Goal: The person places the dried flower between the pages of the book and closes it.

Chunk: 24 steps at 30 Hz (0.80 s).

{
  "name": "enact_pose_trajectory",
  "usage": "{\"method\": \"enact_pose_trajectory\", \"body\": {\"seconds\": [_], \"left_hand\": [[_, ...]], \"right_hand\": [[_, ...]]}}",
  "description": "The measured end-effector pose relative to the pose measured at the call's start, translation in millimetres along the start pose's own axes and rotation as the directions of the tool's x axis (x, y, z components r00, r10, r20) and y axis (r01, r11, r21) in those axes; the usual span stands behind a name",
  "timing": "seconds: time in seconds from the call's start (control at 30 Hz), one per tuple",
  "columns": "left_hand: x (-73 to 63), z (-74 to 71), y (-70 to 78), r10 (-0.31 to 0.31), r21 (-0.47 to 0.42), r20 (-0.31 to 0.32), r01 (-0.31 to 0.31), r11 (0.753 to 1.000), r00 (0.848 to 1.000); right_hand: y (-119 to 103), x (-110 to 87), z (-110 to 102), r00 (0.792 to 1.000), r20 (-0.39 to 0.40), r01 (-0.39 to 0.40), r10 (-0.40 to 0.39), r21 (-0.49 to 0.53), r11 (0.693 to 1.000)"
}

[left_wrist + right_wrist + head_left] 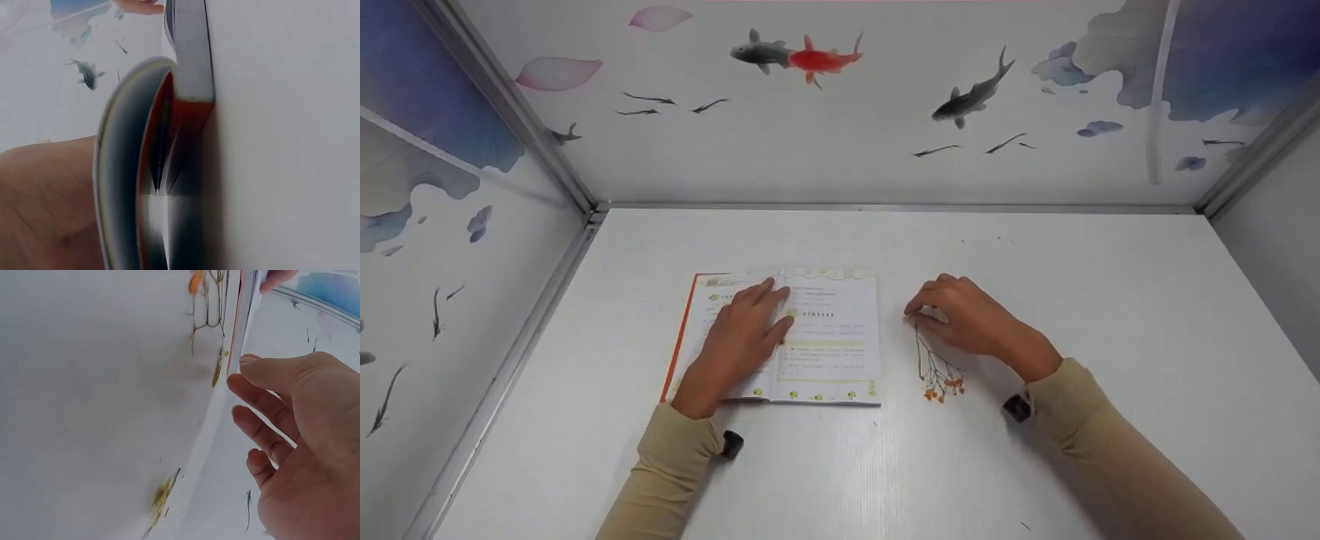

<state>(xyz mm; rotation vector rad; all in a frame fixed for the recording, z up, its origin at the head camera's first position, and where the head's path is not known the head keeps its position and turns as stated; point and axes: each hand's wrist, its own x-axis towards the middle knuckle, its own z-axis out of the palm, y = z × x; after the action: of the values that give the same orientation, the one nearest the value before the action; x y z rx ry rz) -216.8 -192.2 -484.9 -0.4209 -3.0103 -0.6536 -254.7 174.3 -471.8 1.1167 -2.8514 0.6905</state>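
While One Hand Lies on an Open Book, the Other Is Beside a Dried Sprig

Book (829, 345): one, printed, red-orange at its left edge; lies open on a white table (825, 480). In the left wrist view its near edge shows leaves curving up from the stack.

Left hand (746, 326): laid across the left page, palm down, fingers extended to the gutter and just over it; grips nothing.

Sprig (937, 371): one, thin branching stems with small orange heads; lies on the table to the right of the book, apart from it, heads toward the person.

Right hand (967, 315): at the bare end of the sprig, fingers loosely bent, thumb and forefinger tips close together. In the right wrist view the stem end appears just beside these fingertips, clear of them.

Sleeves (679, 450): two, tan, a black device (1017, 408) at each wrist.

Back wall (885, 150): white, printed with fish, one of them red.
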Motion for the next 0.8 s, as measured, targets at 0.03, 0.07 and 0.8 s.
{"method": "enact_pose_trajectory", "body": {"seconds": [0.03, 0.07, 0.8], "left_hand": [[-0.1, 0.0, -0.5, 0.0, -0.004, 0.007, 0.0, 1.0, 1.0], [-0.2, -0.2, -0.9, 0.004, -0.006, 0.009, -0.004, 1.0, 1.0], [-2.1, -0.4, 0.7, -0.018, -0.016, 0.05, 0.019, 1.0, 0.999]], "right_hand": [[1, -2.0, 0, 1.0, 0.0, 0.013, -0.013, -0.003, 1.0], [3, -3.6, 0, 1.0, 0.002, 0.028, -0.028, -0.01, 1.0], [10, -14.4, 1, 0.997, 0.045, -0.055, 0.059, -0.102, 0.993]]}}
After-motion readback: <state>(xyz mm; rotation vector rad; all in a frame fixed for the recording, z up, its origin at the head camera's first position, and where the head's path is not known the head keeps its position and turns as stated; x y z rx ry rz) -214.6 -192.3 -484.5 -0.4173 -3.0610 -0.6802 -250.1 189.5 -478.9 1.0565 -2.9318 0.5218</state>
